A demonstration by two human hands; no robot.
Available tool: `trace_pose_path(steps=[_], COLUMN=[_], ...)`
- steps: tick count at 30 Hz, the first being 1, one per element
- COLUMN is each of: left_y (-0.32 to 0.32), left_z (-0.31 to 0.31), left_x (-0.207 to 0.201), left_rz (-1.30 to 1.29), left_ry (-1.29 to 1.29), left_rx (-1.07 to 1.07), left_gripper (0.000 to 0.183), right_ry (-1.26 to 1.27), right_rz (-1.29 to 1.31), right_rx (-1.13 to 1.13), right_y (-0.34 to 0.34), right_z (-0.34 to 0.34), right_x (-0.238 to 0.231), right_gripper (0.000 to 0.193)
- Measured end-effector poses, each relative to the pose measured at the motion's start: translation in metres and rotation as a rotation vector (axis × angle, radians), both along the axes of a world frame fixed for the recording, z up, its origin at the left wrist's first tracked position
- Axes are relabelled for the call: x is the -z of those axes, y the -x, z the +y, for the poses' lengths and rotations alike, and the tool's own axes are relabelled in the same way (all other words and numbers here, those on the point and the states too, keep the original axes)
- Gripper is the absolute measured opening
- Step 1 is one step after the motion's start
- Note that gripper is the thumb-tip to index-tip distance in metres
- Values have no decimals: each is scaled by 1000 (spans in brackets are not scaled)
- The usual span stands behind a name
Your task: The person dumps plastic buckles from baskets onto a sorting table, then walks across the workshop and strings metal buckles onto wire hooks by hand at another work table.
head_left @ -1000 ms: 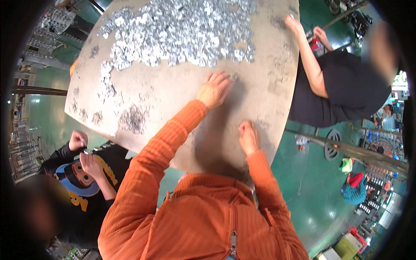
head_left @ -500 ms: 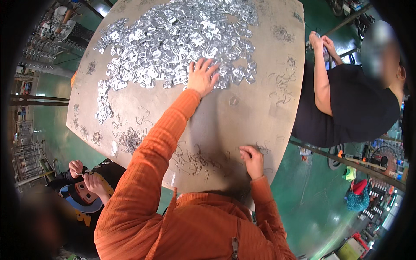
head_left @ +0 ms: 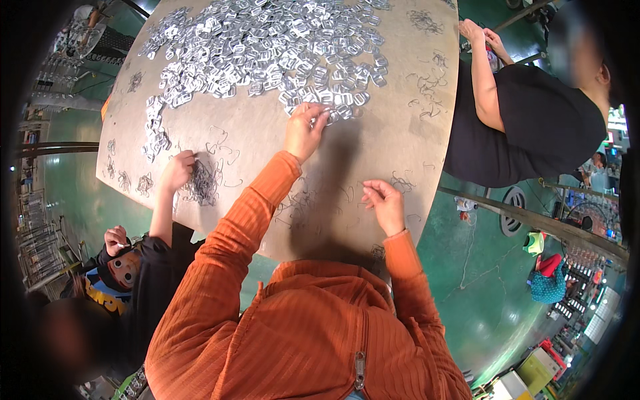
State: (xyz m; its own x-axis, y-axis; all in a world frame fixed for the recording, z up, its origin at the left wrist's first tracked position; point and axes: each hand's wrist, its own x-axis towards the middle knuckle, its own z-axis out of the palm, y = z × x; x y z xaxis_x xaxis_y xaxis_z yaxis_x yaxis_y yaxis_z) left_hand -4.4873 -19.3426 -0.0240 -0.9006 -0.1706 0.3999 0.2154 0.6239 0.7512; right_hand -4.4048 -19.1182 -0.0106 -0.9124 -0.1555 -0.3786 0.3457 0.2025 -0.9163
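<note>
A broad heap of shiny silver metal buckles (head_left: 267,50) covers the far half of the table. My left hand (head_left: 305,133) is at the heap's near edge, its fingers closed around a metal buckle (head_left: 313,123) that is mostly hidden. Lower on the right, my right hand (head_left: 387,208) hovers over the table with thumb and fingers drawn together; whatever is between them is too small to make out. Thin bent wire pieces (head_left: 293,203) lie scattered between my forearms, partly in shadow. A few more wire pieces (head_left: 402,185) sit just beyond my right hand.
At the left, a co-worker's hand (head_left: 179,171) touches a dark pile of wire pieces (head_left: 202,183). Another co-worker in black (head_left: 527,123) stands by the right edge, hands (head_left: 483,37) raised. More wire pieces (head_left: 430,83) lie along the right side of the brown table (head_left: 373,157).
My left hand has gone from spread over the buckles to closed at their near edge. My right hand stays pinched. The left co-worker's hand has reached onto the wire pile.
</note>
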Motion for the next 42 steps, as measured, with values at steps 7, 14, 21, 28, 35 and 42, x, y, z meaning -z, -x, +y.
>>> trace_pose_path(steps=[7,14,21,28,35,42], left_y=[-54,-85,-96,-91,-59,36], left_z=[9,17,20,25,35,4], left_x=[-61,-80,-94,-108,-98,-11], left_rz=[-736,-631,-530,-451,-419,-96], left_ry=[-1231,-1178,-933,-510,-356,166], left_rx=[308,348,338,296,317,163], left_gripper=[26,23,27,45,53,27], right_ry=[192,350,297,293,294,228], right_rz=[41,25,77,173,152,163], right_rx=[72,56,36,43,148,281], right_y=[20,17,13,24,50,84], right_z=[-16,-27,-37,-45,-44,-2], right_x=[-73,-102,-104,-87,-66,-44], right_gripper=[8,10,10,11,12,8])
